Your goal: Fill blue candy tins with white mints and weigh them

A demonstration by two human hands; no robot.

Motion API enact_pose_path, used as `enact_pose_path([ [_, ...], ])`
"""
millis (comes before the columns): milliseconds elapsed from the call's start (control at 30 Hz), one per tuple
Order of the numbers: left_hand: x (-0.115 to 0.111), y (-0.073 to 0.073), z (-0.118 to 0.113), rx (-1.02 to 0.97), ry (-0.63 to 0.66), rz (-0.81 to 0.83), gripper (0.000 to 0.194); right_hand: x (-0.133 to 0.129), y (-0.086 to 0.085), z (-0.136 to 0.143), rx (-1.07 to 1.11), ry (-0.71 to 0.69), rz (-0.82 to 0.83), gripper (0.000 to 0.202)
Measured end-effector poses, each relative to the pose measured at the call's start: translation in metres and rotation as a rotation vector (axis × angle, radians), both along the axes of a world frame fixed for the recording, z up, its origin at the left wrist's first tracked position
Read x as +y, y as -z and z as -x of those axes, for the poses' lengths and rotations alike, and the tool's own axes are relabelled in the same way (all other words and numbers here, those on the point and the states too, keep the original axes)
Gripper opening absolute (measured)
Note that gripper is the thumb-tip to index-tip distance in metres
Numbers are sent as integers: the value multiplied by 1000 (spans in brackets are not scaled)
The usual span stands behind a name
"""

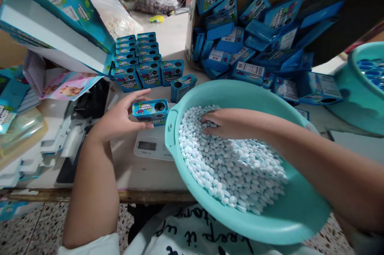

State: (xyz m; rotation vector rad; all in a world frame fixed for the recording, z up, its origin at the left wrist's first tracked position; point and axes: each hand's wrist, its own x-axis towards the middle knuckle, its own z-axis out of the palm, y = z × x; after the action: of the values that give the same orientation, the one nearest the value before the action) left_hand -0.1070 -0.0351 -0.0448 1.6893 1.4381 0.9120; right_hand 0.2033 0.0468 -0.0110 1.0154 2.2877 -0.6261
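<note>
My left hand (pixel 118 117) grips a small blue candy box (pixel 150 105) between thumb and fingers. A dark round hole shows in the box's upward face. Just under it lies a white digital scale (pixel 160 149) whose display reads 0.0. My right hand (pixel 217 122) reaches into a turquoise basin (pixel 303 207), its fingers curled in a heap of small pale candies (pixel 228 175). The fingertips are partly buried among the candies. Another blue candy box (pixel 183 86) stands alone between the basin and the rows.
Behind my left hand stand rows of candy boxes (pixel 149 71). A large carton (pixel 192 15) spills many more blue boxes. Display cartons (pixel 57 31) lean at the left. At the right sits a second turquoise tub (pixel 354 99) with blue round pieces.
</note>
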Motion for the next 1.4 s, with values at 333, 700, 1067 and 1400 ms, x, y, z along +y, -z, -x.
enact_pose_path([
  [333,-1,1,-4,-300,-159,-275,92,2,3,0,-22,9,14,33],
  [700,-1,-1,-14,-210,-308,-250,96,3,-3,-2,74,26,6,25],
  [1067,3,3,-8,-235,-386,-304,94,-2,-7,-4,234,-27,-51,27],
  [1400,3,3,-6,-203,-408,-308,94,1,-7,-3,343,0,-95,28],
])
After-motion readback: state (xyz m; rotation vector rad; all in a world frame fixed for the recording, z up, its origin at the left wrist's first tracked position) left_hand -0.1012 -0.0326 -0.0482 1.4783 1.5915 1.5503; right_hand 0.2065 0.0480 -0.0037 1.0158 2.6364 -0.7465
